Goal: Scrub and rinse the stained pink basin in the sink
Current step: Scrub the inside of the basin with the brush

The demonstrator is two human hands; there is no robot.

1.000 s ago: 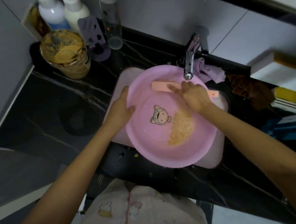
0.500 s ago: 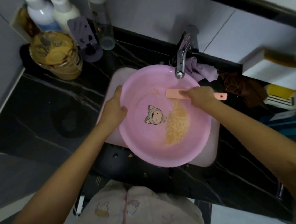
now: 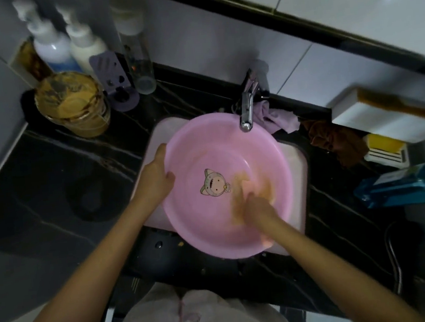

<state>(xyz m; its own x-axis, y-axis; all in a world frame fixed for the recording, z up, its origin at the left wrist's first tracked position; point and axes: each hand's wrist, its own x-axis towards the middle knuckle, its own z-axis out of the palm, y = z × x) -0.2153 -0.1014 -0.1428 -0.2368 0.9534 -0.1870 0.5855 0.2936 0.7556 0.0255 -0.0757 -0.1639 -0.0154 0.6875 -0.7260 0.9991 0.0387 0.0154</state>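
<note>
Pink basin point(image 3: 204, 140) sits in sink point(image 3: 300, 167) under tap point(image 3: 246, 110); left hand point(image 3: 155, 178) curls over its rim, probably bracing it against scrubbing, right hand point(image 3: 259, 205) blurred on brown stain point(image 3: 239, 197), grip cannot be told.

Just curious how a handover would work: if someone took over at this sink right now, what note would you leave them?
Left hand grips the pink basin's left rim, steadying it over the sink.
Right hand, blurred, seems to grip a pink scrubber on the brown stain inside the basin.
Done: scrubbing under way. Left: stain not yet gone; rinse under the tap, no water visible.
</note>
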